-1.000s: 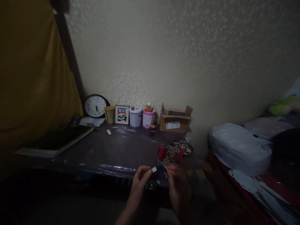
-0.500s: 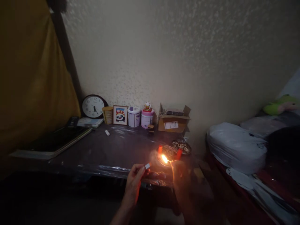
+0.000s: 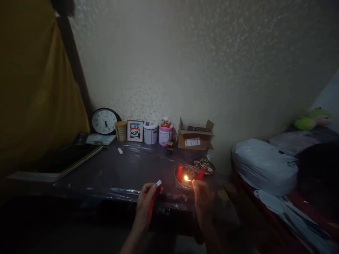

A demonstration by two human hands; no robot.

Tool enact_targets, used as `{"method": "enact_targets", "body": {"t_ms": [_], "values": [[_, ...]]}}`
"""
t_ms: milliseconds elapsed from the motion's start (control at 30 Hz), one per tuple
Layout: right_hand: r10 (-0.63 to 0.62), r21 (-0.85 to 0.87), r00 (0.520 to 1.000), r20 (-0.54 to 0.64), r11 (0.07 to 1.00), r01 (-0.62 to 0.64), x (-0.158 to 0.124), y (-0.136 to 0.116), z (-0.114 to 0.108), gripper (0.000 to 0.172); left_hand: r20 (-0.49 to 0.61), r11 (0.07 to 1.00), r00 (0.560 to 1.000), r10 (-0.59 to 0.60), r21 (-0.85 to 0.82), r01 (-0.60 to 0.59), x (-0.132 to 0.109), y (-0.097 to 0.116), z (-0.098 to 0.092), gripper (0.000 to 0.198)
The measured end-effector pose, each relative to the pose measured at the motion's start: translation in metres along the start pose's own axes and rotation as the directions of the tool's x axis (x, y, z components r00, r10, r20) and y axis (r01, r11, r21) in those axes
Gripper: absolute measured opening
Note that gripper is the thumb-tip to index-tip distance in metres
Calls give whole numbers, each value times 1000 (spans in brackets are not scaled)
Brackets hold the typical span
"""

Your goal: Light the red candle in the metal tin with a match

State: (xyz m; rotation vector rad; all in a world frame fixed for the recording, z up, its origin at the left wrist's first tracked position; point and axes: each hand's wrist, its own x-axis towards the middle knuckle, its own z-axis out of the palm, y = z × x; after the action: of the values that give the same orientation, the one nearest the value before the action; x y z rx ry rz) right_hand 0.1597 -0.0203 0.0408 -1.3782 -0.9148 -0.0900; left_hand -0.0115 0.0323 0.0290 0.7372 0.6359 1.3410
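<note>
My right hand (image 3: 201, 197) pinches a lit match (image 3: 188, 179), its small flame over a round metal tin (image 3: 178, 179) near the table's front edge. Two red candles stand in that tin, one at the left (image 3: 180, 172) and one at the right (image 3: 200, 173). My left hand (image 3: 147, 204) is closed on a matchbox (image 3: 158, 185), held just left of the tin above the table edge. A second round tin (image 3: 204, 165) holding pale sticks sits just behind and to the right.
Along the wall stand a clock (image 3: 103, 121), a tan cup (image 3: 121, 130), a panda picture (image 3: 135, 130), two canisters (image 3: 150, 132) and a cardboard box (image 3: 194, 135). A dark book (image 3: 60, 160) lies at left. A grey bag (image 3: 265, 164) sits at right.
The match went from unlit, touching the box, to burning. My right hand carried the flame toward the tin; my left hand drew the matchbox down and left. The flame has shrunk.
</note>
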Motion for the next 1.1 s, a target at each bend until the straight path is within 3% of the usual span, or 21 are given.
{"method": "enact_targets", "body": {"t_ms": [467,700,1100], "values": [[137,72,990,20,988,-138,11,-14,7,20,-51,999,998,-37,3,37,8,-3,-6,26],[199,134,976,94,968,-210,23,-21,14,20,-58,999,998,-28,34,30,8,-2,-4,27],[110,254,987,118,957,-137,37,-4,31,24,-62,999,997,-43,8,44,11,-6,-6,25]]}}
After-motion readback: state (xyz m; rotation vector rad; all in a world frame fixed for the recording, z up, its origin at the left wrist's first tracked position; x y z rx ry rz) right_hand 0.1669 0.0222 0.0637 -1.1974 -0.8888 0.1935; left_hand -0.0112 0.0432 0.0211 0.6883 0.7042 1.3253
